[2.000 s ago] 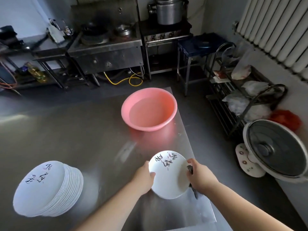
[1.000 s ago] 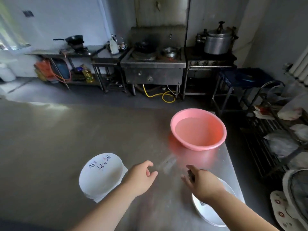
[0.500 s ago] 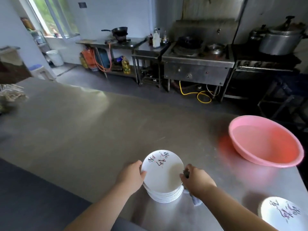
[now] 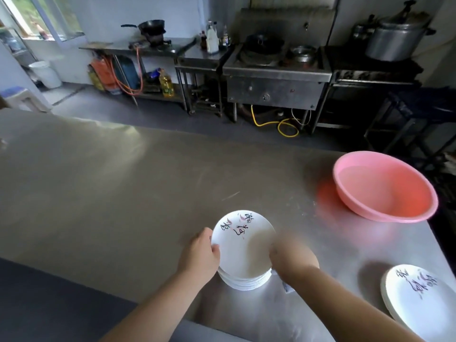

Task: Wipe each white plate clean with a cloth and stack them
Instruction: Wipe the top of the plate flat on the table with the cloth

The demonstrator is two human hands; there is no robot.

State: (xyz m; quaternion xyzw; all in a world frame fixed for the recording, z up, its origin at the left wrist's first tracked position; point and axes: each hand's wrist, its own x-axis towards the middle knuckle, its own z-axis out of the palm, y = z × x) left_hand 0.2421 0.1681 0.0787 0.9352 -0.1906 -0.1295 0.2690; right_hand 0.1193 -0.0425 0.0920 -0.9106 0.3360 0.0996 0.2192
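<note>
Seen from the head camera, a person's left hand [image 4: 201,253] gripped the left rim of the top white round plate with black brush lettering [image 4: 243,245], which sat on a stack of white plates [image 4: 246,282] near the front edge of the brushed steel table [image 4: 123,183]. The right hand [image 4: 291,259], blurred, curled over the plate's right rim, with a scrap of pale cloth [image 4: 287,287] showing beneath it; its exact hold could not be told. A pink plastic basin [image 4: 385,186] and a second pile of white plates [image 4: 419,299] stood to the right.
</note>
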